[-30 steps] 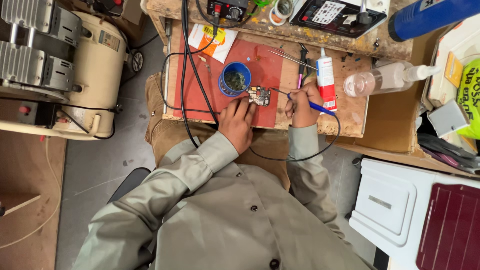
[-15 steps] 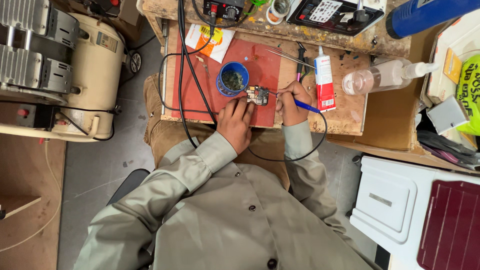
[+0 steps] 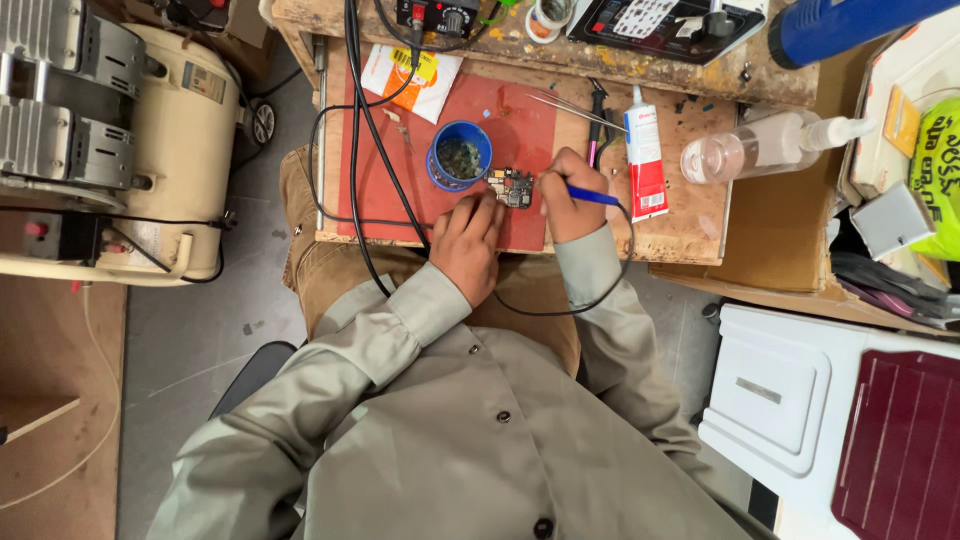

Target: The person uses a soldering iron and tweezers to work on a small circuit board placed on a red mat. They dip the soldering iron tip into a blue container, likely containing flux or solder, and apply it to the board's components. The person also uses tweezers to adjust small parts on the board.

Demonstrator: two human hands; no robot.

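Left hand (image 3: 468, 243): flat, fingers loosely together and stretched out on the red mat (image 3: 520, 120), fingertips touching the near left edge of the circuit board (image 3: 512, 187); it grips nothing.

Right hand (image 3: 568, 196): closed in a pen grip around the blue iron (image 3: 592, 197), whose tip points left at the board's right edge. A black cord (image 3: 600, 290) loops from the iron down past the right sleeve.

Circuit board: small, dark, lying flat on the mat between the two hands, just right of the left fingertips and just left of the right hand.

Blue cup (image 3: 459, 156): round, holding dark tangled matter; on the mat, just far-left of the board, near the left fingers.

Tube (image 3: 646, 152): white and red, lying on the bench (image 3: 690, 225), right of the right hand.

Tweezers (image 3: 562, 106): thin metal, on the mat, far of the board.

Clear bottle (image 3: 765, 147): lying on its side, right of the tube.

Compressor (image 3: 120, 150): cream tank on the floor, well left of the bench.
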